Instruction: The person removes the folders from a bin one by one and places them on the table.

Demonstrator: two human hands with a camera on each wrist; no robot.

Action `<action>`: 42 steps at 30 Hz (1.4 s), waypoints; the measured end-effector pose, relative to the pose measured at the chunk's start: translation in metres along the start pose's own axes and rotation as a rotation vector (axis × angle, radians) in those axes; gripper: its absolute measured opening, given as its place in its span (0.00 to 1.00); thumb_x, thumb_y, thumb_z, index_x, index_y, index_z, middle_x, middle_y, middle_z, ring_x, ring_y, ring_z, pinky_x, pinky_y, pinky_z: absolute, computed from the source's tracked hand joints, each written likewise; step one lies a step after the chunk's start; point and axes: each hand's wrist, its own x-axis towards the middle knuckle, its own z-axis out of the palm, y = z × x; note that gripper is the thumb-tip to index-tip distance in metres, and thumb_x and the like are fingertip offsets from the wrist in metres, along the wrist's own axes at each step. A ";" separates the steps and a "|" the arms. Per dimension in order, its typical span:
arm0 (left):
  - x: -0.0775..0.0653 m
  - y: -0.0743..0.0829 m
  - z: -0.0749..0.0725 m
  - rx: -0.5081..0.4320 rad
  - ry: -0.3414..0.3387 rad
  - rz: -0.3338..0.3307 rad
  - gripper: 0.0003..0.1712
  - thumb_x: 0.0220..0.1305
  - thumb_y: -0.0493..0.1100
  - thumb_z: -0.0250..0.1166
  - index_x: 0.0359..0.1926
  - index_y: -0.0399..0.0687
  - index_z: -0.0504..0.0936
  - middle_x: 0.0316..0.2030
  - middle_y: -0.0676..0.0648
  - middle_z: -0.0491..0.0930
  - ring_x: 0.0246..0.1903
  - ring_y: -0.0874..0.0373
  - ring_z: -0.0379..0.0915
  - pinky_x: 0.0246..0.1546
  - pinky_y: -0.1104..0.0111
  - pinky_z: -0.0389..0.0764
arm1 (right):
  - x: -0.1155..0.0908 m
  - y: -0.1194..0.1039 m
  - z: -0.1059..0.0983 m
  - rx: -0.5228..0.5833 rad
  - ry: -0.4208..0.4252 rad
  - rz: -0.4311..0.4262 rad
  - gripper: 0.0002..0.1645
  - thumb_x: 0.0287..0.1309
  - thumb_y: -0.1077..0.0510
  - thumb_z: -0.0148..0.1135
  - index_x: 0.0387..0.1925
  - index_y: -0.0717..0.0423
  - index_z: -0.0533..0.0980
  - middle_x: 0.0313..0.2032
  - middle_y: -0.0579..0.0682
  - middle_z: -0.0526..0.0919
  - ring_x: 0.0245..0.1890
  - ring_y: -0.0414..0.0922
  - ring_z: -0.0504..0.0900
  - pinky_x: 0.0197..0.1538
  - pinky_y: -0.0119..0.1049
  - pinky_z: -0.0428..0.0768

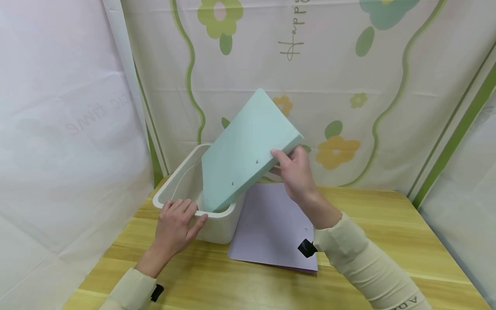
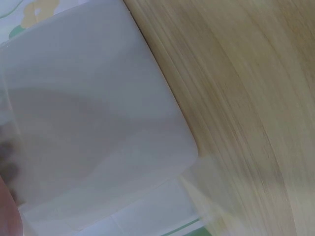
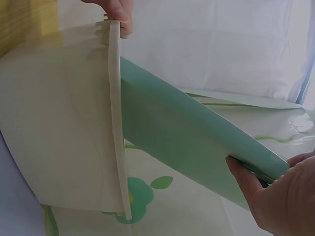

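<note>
A mint-green binder (image 1: 248,142) slants up out of a white plastic bin (image 1: 217,228), its lower end inside the bin's mouth. My right hand (image 1: 296,172) grips the binder's upper right end by the spine, thumb on the near cover and fingers behind. In the right wrist view the binder (image 3: 172,132) leans out past the bin's rim (image 3: 116,123), held at its far end by the right hand (image 3: 283,196). My left hand (image 1: 176,226) holds the bin's near rim, fingers curled over it. The left wrist view shows mostly the bin's outer wall (image 2: 98,118).
A light purple folder (image 1: 271,232) lies flat on the wooden table (image 1: 387,241), right beside the bin. Behind the table hangs a flower-printed cloth (image 1: 329,86), with a white cloth (image 1: 58,129) at the left. Black straps sit at both sleeve cuffs.
</note>
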 end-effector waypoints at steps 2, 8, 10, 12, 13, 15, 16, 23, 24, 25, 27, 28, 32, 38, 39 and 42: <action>0.001 0.000 0.000 0.000 0.001 0.002 0.32 0.77 0.68 0.41 0.27 0.49 0.67 0.23 0.52 0.65 0.25 0.53 0.63 0.32 0.58 0.66 | 0.000 -0.002 0.000 -0.004 0.007 -0.002 0.23 0.70 0.68 0.52 0.65 0.63 0.67 0.57 0.62 0.77 0.54 0.57 0.84 0.51 0.54 0.83; 0.001 0.000 -0.001 0.003 -0.010 -0.004 0.32 0.77 0.68 0.41 0.27 0.49 0.67 0.23 0.52 0.65 0.25 0.53 0.63 0.32 0.58 0.66 | 0.000 -0.004 -0.002 -0.012 0.014 0.003 0.24 0.70 0.68 0.52 0.66 0.63 0.66 0.58 0.62 0.77 0.53 0.58 0.84 0.50 0.54 0.83; 0.001 0.000 -0.001 0.002 -0.017 -0.008 0.32 0.77 0.68 0.41 0.27 0.49 0.67 0.23 0.52 0.65 0.25 0.53 0.63 0.33 0.58 0.66 | 0.000 -0.004 -0.003 -0.002 0.015 0.010 0.25 0.70 0.68 0.52 0.66 0.62 0.66 0.58 0.62 0.76 0.54 0.58 0.84 0.50 0.55 0.83; 0.000 0.000 0.000 0.002 -0.020 -0.010 0.32 0.77 0.68 0.41 0.27 0.49 0.67 0.23 0.52 0.65 0.25 0.53 0.64 0.33 0.58 0.66 | 0.000 -0.004 -0.004 0.009 0.018 0.022 0.25 0.70 0.68 0.52 0.67 0.62 0.66 0.59 0.62 0.76 0.54 0.59 0.84 0.51 0.55 0.83; 0.000 0.001 0.000 0.002 -0.020 -0.011 0.32 0.77 0.68 0.41 0.27 0.49 0.66 0.23 0.52 0.65 0.25 0.53 0.64 0.33 0.57 0.67 | 0.000 -0.004 -0.005 0.015 0.023 0.029 0.25 0.71 0.68 0.52 0.67 0.61 0.65 0.59 0.62 0.75 0.55 0.59 0.83 0.51 0.55 0.83; -0.001 0.001 0.000 0.001 -0.015 -0.010 0.32 0.77 0.68 0.41 0.27 0.49 0.66 0.23 0.53 0.64 0.25 0.53 0.63 0.33 0.57 0.67 | -0.001 -0.004 -0.007 0.024 0.033 0.041 0.26 0.71 0.68 0.52 0.68 0.60 0.65 0.60 0.62 0.75 0.56 0.58 0.82 0.51 0.54 0.83; -0.001 0.001 -0.001 0.001 -0.014 -0.009 0.32 0.77 0.68 0.41 0.27 0.49 0.66 0.23 0.53 0.64 0.25 0.53 0.63 0.33 0.57 0.67 | -0.001 -0.004 -0.008 0.027 0.041 0.046 0.25 0.71 0.67 0.52 0.68 0.60 0.65 0.60 0.61 0.75 0.56 0.58 0.82 0.52 0.54 0.83; -0.001 0.000 -0.002 0.000 -0.009 -0.005 0.32 0.77 0.68 0.41 0.27 0.49 0.66 0.23 0.53 0.64 0.25 0.53 0.63 0.32 0.57 0.66 | -0.001 -0.006 -0.011 0.053 0.070 0.022 0.24 0.71 0.68 0.50 0.66 0.62 0.65 0.58 0.61 0.74 0.57 0.58 0.81 0.50 0.53 0.83; -0.001 -0.001 -0.002 0.000 -0.010 -0.006 0.32 0.77 0.68 0.41 0.27 0.49 0.67 0.23 0.53 0.64 0.25 0.53 0.63 0.32 0.57 0.66 | -0.001 -0.006 -0.012 0.052 0.072 0.021 0.24 0.71 0.68 0.50 0.66 0.62 0.65 0.58 0.61 0.74 0.57 0.58 0.81 0.50 0.53 0.83; -0.001 -0.001 -0.002 0.000 -0.010 -0.006 0.32 0.77 0.68 0.41 0.27 0.49 0.67 0.23 0.53 0.64 0.25 0.53 0.62 0.32 0.57 0.66 | 0.000 -0.007 -0.012 0.052 0.075 0.019 0.24 0.71 0.68 0.51 0.66 0.62 0.65 0.57 0.60 0.74 0.57 0.58 0.81 0.50 0.53 0.84; -0.002 -0.002 -0.003 -0.001 -0.013 -0.008 0.32 0.77 0.68 0.41 0.27 0.49 0.67 0.23 0.53 0.64 0.25 0.53 0.62 0.32 0.58 0.66 | 0.000 -0.008 -0.013 0.046 0.079 0.020 0.24 0.71 0.68 0.51 0.66 0.61 0.65 0.57 0.60 0.74 0.56 0.58 0.82 0.50 0.53 0.84; -0.002 -0.002 -0.003 -0.001 -0.014 -0.010 0.32 0.77 0.68 0.41 0.27 0.49 0.67 0.23 0.53 0.64 0.25 0.53 0.63 0.32 0.58 0.66 | 0.000 -0.008 -0.013 0.043 0.080 0.019 0.24 0.71 0.68 0.51 0.66 0.61 0.65 0.57 0.60 0.74 0.57 0.58 0.82 0.50 0.53 0.84; -0.002 -0.002 -0.003 -0.002 -0.019 -0.014 0.32 0.77 0.68 0.41 0.27 0.49 0.67 0.23 0.53 0.64 0.25 0.53 0.62 0.32 0.58 0.65 | 0.002 -0.009 -0.015 0.030 0.077 0.016 0.24 0.72 0.67 0.50 0.67 0.60 0.64 0.58 0.60 0.74 0.56 0.58 0.82 0.51 0.52 0.83; -0.003 0.000 -0.002 -0.004 -0.017 -0.012 0.32 0.77 0.68 0.41 0.27 0.49 0.67 0.23 0.53 0.64 0.25 0.53 0.62 0.32 0.59 0.64 | 0.005 -0.010 -0.022 0.015 0.079 0.017 0.24 0.72 0.67 0.49 0.66 0.62 0.63 0.58 0.60 0.74 0.56 0.58 0.82 0.51 0.54 0.83; -0.003 0.000 -0.002 -0.005 -0.015 -0.011 0.32 0.77 0.68 0.41 0.27 0.49 0.67 0.23 0.53 0.63 0.25 0.54 0.61 0.32 0.59 0.64 | 0.006 -0.010 -0.024 0.015 0.082 0.019 0.23 0.72 0.67 0.48 0.66 0.62 0.62 0.57 0.60 0.74 0.57 0.58 0.81 0.52 0.55 0.83; -0.002 0.000 -0.002 -0.006 -0.012 -0.008 0.32 0.77 0.68 0.41 0.27 0.49 0.66 0.23 0.53 0.62 0.24 0.54 0.61 0.31 0.59 0.63 | 0.008 -0.012 -0.028 0.020 0.096 0.026 0.24 0.72 0.68 0.48 0.66 0.62 0.62 0.58 0.60 0.73 0.58 0.58 0.80 0.52 0.56 0.82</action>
